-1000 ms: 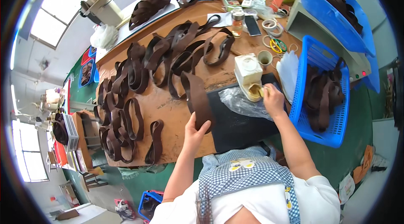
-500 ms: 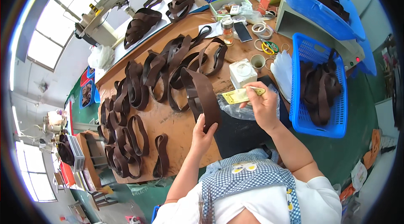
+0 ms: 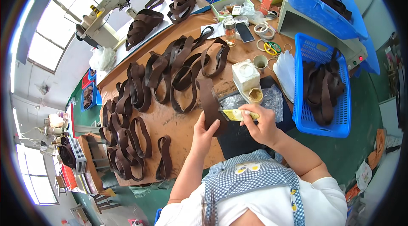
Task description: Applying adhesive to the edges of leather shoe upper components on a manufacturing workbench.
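My left hand [image 3: 205,134] grips a dark brown leather-like strap loop [image 3: 211,106] by its lower end, holding it up over the table's near side. Closed around a flat brush with a pale yellow handle [image 3: 234,114], my right hand [image 3: 261,125] brings the brush's tip to the right edge of the strap. Beyond that hand sits a small round pot [image 3: 255,95] with yellowish-brown stuff in it, against a stained white block-shaped container [image 3: 245,75]. A crumpled clear plastic sheet [image 3: 274,103] lies beside the pot on a black mat [image 3: 231,141].
Many similar strap loops [image 3: 138,86] cover the brown table [image 3: 163,120] to the left. A blue basket [image 3: 300,86] holding more straps stands right. Farther back are scissors [image 3: 272,48], tape rolls [image 3: 264,31], a cup [image 3: 260,62], a jar [image 3: 230,32] and a sewing machine [image 3: 100,18].
My right hand has moved down and slightly left, bringing the brush to the strap and uncovering the small pot. The strap in my left hand has shifted slightly right and lower.
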### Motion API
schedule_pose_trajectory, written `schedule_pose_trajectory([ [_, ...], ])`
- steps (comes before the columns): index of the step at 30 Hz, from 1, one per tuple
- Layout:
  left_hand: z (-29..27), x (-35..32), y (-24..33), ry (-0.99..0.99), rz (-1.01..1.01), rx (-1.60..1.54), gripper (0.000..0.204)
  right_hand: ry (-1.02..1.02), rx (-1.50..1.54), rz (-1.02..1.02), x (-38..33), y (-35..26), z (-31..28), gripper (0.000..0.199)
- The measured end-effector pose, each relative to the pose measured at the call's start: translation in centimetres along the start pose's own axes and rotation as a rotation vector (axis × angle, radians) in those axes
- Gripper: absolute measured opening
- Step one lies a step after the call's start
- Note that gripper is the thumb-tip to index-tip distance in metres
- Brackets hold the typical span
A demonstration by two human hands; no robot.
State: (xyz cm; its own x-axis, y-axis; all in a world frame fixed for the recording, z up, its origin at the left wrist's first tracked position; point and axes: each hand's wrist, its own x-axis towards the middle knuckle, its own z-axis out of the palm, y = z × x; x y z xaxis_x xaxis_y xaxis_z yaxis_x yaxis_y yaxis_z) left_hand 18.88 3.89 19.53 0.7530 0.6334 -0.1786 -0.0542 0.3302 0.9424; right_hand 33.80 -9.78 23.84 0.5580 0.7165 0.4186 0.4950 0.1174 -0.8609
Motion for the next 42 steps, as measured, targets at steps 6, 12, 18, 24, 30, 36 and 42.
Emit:
schedule_pose_trajectory([
  [6,-1.1,0.8,0.9,0.002,-0.258,-0.389,0.042,-0.080,-0.085,-0.146,-2.5,-0.6,-1.3,0.012],
  [12,-1.8,1.1,2.8,-0.142,-0.242,-0.354,0.059,-0.048,-0.073,-0.016,-4.5,0.4,-3.2,0.012],
  [18,-2.4,0.8,4.1,-0.176,-0.265,-0.219,0.066,0.114,0.058,0.118,-2.6,0.3,-4.2,0.013],
  [24,-0.7,0.2,4.9,-0.150,0.032,-0.168,0.048,0.169,0.216,0.094,-0.5,-0.7,-3.4,0.015],
  [30,-2.3,0.8,2.8,-0.068,0.090,0.196,0.042,0.115,0.196,0.023,1.5,-1.3,-1.5,0.014],
  [36,-1.2,0.7,2.7,0.002,0.170,0.102,0.042,0.091,0.145,0.005,2.8,-1.5,-0.6,0.013],
  [42,-1.1,0.7,2.3,-0.015,0.121,0.122,0.042,0.081,0.119,-0.018,4.1,-1.1,-0.2,0.014],
])
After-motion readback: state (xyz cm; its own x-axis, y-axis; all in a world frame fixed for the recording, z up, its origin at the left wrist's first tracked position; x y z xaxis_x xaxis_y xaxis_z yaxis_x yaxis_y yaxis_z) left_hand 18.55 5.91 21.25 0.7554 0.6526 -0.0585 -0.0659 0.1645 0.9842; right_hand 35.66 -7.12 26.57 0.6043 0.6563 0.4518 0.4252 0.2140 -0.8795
